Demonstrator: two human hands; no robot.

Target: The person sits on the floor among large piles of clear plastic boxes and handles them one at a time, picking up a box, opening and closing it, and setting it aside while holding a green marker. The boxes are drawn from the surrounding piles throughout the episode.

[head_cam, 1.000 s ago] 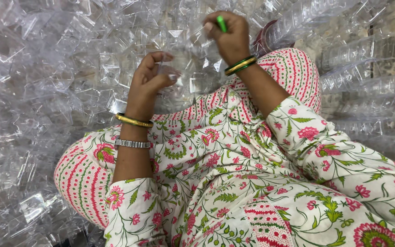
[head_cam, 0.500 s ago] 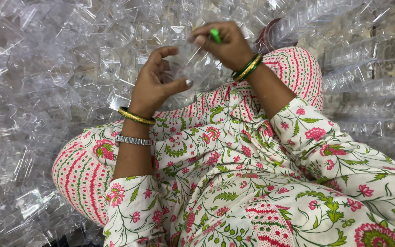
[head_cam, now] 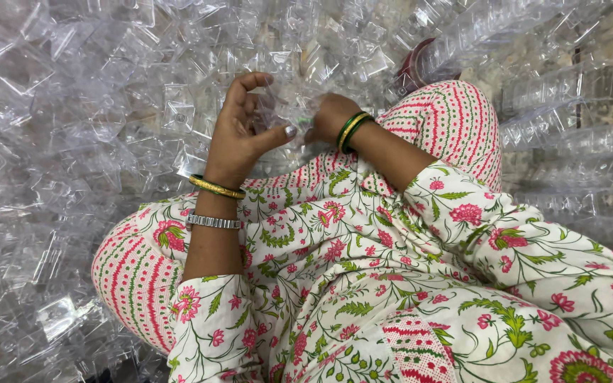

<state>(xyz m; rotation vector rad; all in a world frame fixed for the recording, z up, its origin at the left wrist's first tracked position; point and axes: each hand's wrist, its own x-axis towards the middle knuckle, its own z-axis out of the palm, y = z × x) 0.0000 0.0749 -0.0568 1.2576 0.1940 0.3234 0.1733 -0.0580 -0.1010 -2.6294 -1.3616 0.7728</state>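
1. Head view: the left hand (head_cam: pixel 239 138) curls around a clear plastic piece (head_cam: pixel 278 113), thumb out and fingers bent on it, above the lap. The right hand (head_cam: pixel 329 117) meets the same piece from the other side, knuckles up; I cannot tell whether it grips anything.
2. Risk, as I judge it: the thin piece could crack under pressing, or slip into the heap of clear plastic trays (head_cam: pixel 72 106), where it would be hard to find again.
3. Packaging: nested stacks of clear trays (head_cam: pixel 569 128) lie at the right, long and ribbed. No labels or signs show.
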